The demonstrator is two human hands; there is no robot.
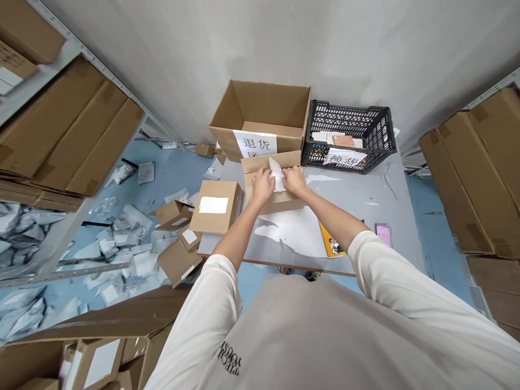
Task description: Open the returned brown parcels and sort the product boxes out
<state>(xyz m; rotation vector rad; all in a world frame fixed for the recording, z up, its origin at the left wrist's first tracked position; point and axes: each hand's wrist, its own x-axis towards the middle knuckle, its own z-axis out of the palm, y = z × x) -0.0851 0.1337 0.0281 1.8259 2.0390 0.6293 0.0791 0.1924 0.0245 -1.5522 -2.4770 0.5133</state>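
Observation:
A small cardboard box (284,204) with a raised back flap stands open on the table, and both my hands are at its opening. My left hand (263,184) has its fingers bent around the left side of a thin white wrapping (277,172). From the other side my right hand (294,180) closes on the same wrapping, fingers curled. One corner of the wrapping sticks up between the hands. Whether anything lies inside it I cannot tell. Beneath the box is a torn white sheet (303,230).
Behind stand a large open carton (268,105) and a black plastic crate (377,135) holding small boxes. A closed box (213,208) sits left. An orange booklet (327,241) and a pink item (383,234) lie right. Packages litter the floor; shelves (60,233) flank the table (390,200).

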